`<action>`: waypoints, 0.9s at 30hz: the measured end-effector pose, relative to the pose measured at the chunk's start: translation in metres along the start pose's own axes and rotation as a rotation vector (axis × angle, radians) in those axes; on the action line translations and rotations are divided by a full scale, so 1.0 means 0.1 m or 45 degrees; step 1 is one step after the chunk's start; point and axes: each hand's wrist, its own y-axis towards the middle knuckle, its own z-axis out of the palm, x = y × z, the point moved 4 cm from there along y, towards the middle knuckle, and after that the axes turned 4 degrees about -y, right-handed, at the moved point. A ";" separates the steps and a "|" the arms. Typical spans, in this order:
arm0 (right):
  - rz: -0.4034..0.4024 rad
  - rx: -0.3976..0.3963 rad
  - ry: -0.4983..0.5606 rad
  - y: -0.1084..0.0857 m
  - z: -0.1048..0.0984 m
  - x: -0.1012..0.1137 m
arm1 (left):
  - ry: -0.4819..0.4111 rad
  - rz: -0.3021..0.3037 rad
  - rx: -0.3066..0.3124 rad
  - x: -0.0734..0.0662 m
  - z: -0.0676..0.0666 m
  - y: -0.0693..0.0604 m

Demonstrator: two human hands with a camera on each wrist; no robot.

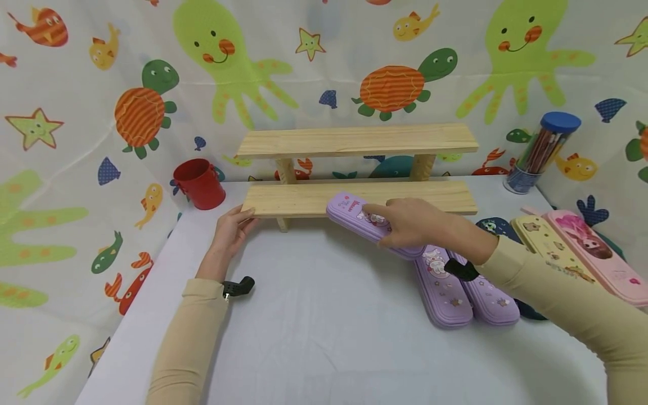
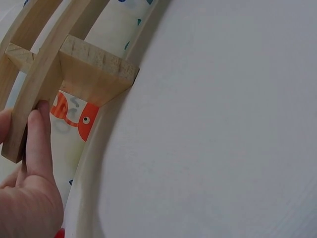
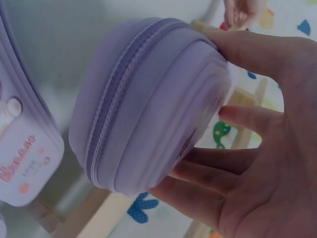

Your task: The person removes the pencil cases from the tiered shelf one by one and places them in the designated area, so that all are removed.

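A two-tier wooden shelf [image 1: 288, 197] stands at the back of the white table. My left hand [image 1: 232, 232] grips the left end of its lower board; in the left wrist view the fingers [image 2: 38, 144] lie under the board, with the thumb on the other side. My right hand [image 1: 415, 220] holds a purple zipped pencil case [image 1: 350, 208] in front of the lower board, tilted, its left end higher. In the right wrist view, thumb and fingers span the held pencil case [image 3: 148, 114]. Two similar purple pencil cases [image 1: 445, 301] lie below my right forearm.
On the right lie a dark pencil case [image 1: 498, 226], a yellow one [image 1: 544, 239] and a pink one [image 1: 602, 253]. A clear jar of pencils with a blue lid [image 1: 559, 121] stands at the back right. Left of the shelf is a red bucket [image 1: 201, 185]. A patterned curtain [image 1: 334, 67] hangs behind.
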 end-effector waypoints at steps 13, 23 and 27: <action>0.020 -0.063 0.072 -0.33 0.17 0.24 | -0.041 0.002 -0.006 -0.01 0.01 -0.02; 0.055 -0.067 0.116 -0.50 0.33 0.33 | -0.030 0.000 0.024 -0.02 0.02 -0.03; 0.135 -0.040 0.169 -0.52 0.39 0.31 | -0.018 0.005 0.024 0.00 0.02 -0.03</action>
